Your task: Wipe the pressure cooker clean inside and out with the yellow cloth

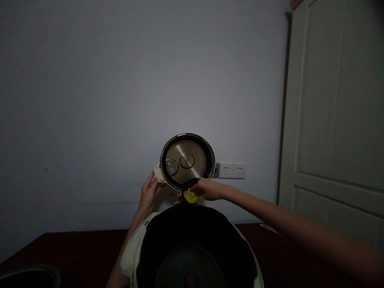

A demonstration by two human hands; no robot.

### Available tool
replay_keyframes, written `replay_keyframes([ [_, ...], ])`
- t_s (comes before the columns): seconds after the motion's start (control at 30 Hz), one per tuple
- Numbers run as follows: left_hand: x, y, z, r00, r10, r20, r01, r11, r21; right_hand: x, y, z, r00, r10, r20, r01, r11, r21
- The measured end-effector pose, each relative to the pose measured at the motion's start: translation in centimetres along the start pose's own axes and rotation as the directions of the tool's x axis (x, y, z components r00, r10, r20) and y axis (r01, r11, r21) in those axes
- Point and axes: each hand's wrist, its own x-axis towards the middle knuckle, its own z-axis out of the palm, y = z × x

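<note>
An electric cooker stands in front of me with its lid raised, the round metal inner face toward me. A dark ring runs around that metal face, and a small valve sits at its left. My left hand grips the pale tab on the lid's left edge. In my right hand is a yellow and dark cloth, pressed against the lid's lower rim. Below the lid, the cooker's dark inside is open to view, without its inner details showing clearly.
The cooker rests on a dark red table against a pale wall. A white socket strip is on the wall just right of the lid. At lower left is a dark pot rim. A panelled door stands at right.
</note>
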Motion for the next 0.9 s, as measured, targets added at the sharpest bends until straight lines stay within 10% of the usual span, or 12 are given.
replay_keyframes([
  [0.3, 0.0, -0.1, 0.0, 1.0, 0.0, 0.009, 0.0, 1.0, 0.005, -3.8, 4.4, -3.1, 0.988, 0.153, 0.018, -0.129, 0.884, -0.45],
  [0.63, 0.2, -0.1, -0.1, 1.0, -0.006, 0.001, 0.006, 1.0, 0.011, -3.3, 2.0, 1.1, 0.995, 0.084, -0.062, -0.098, 0.955, -0.281],
  [0.9, 0.2, -0.2, -0.1, 1.0, 0.018, 0.023, -0.018, 1.0, 0.013, -3.4, 6.2, -3.9, 0.993, 0.103, -0.061, -0.118, 0.773, -0.623],
])
